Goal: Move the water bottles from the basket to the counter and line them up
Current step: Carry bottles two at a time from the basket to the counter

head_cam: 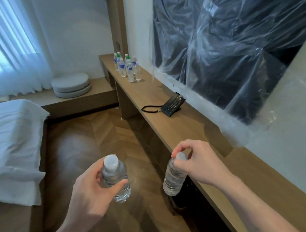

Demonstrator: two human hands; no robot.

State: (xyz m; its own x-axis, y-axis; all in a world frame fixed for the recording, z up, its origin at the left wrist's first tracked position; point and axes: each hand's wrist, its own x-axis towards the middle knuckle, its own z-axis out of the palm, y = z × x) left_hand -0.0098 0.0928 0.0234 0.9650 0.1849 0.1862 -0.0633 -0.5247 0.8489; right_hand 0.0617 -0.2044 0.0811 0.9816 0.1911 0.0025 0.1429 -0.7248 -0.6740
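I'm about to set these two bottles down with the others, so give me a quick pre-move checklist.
1. Left hand grip on the left bottle: around the body, ok.
2. Right hand grip on the right bottle: pinched at the cap only, not ok.
3. Counter space beside the bottle group: ok.
4. Group lined up: bunched, not ok.
5. Phone and cord on the counter along the way: ok.
6. Basket emptied: cannot tell.

left hand (92, 188) curled in side grip; right hand (195, 159) pinching downward.

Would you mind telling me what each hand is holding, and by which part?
Left hand grips one water bottle around its body; right hand holds another bottle by its cap.
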